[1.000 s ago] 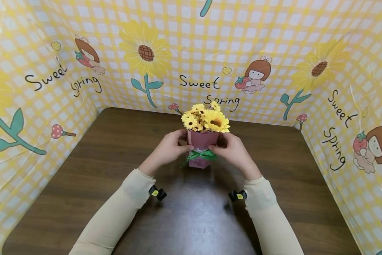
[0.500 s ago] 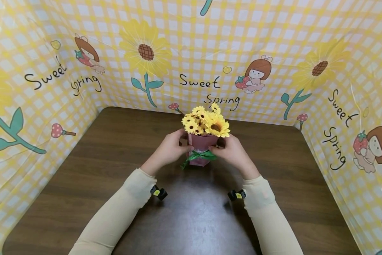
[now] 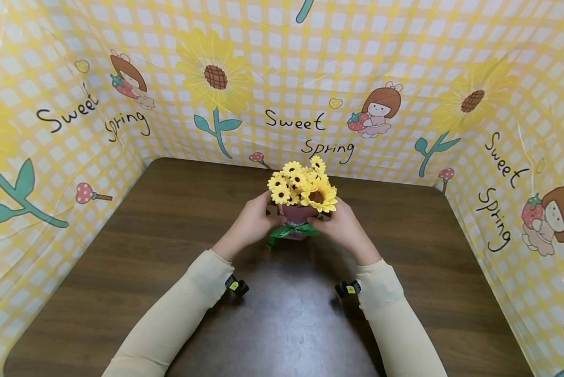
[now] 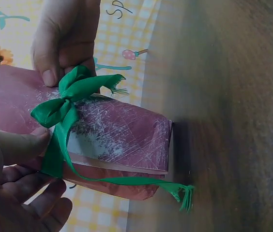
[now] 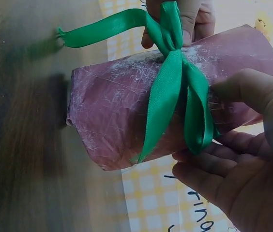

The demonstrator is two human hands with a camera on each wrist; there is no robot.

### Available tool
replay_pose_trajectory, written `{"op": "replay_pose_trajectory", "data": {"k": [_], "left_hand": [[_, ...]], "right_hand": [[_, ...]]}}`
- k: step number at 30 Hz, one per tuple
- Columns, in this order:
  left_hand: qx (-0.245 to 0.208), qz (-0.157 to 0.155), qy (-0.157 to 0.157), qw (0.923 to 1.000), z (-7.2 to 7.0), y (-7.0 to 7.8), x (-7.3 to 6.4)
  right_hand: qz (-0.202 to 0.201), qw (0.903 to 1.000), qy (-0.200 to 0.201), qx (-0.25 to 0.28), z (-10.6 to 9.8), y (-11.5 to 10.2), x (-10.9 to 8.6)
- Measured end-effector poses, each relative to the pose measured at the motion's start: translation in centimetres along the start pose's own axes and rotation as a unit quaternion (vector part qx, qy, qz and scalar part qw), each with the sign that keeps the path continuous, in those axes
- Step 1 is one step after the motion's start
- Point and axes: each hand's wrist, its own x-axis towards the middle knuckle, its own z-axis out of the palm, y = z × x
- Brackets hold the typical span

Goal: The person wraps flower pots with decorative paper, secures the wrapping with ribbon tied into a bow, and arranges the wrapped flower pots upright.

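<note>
Both hands hold a small bouquet of yellow flowers (image 3: 302, 183) in dusky pink wrapping (image 4: 122, 130) between them. A green ribbon (image 5: 163, 96) is tied in a bow around the wrap, one frayed tail hanging loose. My left hand (image 3: 254, 217) grips the left side, thumb on the front near the bow and the other fingers behind. From the opposite side my right hand (image 3: 343, 222) grips it the same way. The blooms lean toward the head camera and hide much of the wrap there. In both wrist views the narrow lower end is close to the table.
The dark wooden table (image 3: 122, 272) lies beneath the hands. A yellow checked cloth (image 3: 282, 68) printed with sunflowers, figures and lettering encloses the back and both sides. Small black wrist cameras (image 3: 237, 286) sit on the inner side of the cream sleeves (image 3: 178, 309).
The bouquet's top has tipped toward the head camera, so the blooms stand lower and cover more of the wrap. Both hands keep their hold and have drawn slightly closer together.
</note>
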Motion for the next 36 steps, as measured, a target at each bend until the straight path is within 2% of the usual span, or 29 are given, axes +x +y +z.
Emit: {"op": "replay_pose_trajectory", "data": {"k": [16,28,36], "left_hand": [[0.018,-0.010,-0.036,0.9992,-0.09,-0.25,0.13],[0.021,-0.006,-0.048,0.9986,-0.13,-0.28,0.15],[0.008,-0.006,-0.062,0.9980,-0.23,-0.29,0.16]], "right_hand": [[0.009,0.9990,-0.043,-0.004,0.06,0.08,-0.11],[0.013,0.9980,-0.061,-0.010,-0.25,0.38,-0.25],[0.022,0.9978,-0.062,-0.003,-0.25,0.63,-0.31]]}}
